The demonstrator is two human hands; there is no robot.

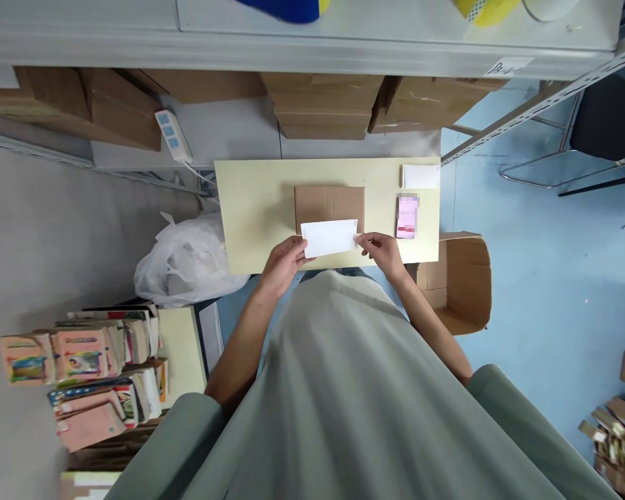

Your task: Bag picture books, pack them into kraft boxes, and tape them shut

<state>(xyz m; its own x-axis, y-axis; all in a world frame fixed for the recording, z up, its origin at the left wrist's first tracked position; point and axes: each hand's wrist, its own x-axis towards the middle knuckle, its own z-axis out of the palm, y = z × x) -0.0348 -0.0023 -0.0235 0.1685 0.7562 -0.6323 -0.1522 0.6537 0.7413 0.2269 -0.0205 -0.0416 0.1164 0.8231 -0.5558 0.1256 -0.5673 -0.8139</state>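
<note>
A white rectangular paper slip [329, 238], perhaps a label, is held up over the near side of a pale yellow table [255, 208]. My left hand [285, 262] grips its left end between thumb and fingers. At its right end, my right hand [382, 250] pinches the corner. Just beyond the slip lies a flat brown cardboard box [330, 201], its near edge partly covered by the paper. To the right on the table are a phone [407, 217] with a pinkish screen and a stack of white slips [420, 176].
Cardboard boxes [323, 104] and a power strip [173, 136] sit on the shelf behind the table. A white plastic bag [187, 260] bulges at the left, near stacked books [104, 368]. An open carton [466, 285] stands at the right; a chair [609, 114] is farther off.
</note>
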